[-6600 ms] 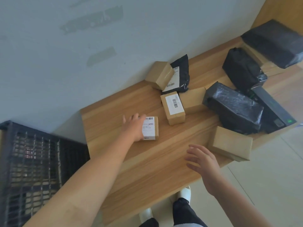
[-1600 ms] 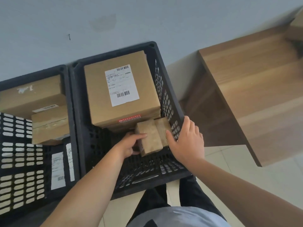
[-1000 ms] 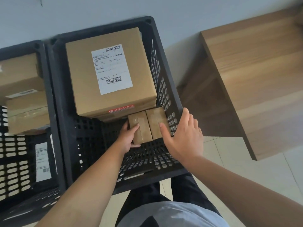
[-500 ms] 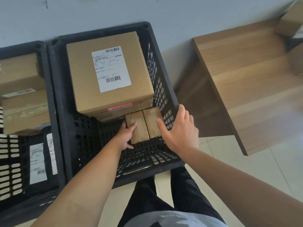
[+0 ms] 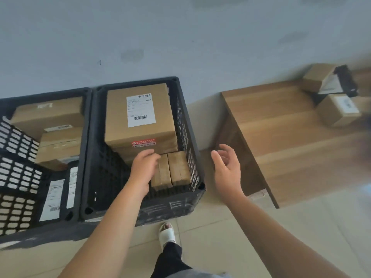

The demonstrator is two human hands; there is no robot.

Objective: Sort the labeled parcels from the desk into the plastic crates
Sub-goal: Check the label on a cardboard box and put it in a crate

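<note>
Two small brown parcels stand side by side in the near right corner of the right black crate, in front of a large labeled box. My left hand hovers over the left small parcel with fingers loosely bent, gripping nothing that I can see. My right hand hangs empty outside the crate, between it and the desk, fingers relaxed. More parcels lie at the desk's far right, blurred.
A second black crate stands left of the first, holding several brown boxes and flat labeled packets. Grey wall runs behind. Tiled floor lies below, with my foot in a white slipper near the crate's front.
Both small parcels now rest in the crate. My right hand has let go and drawn out to the right toward the desk. My left hand has lifted off its parcel. The view has pulled back.
</note>
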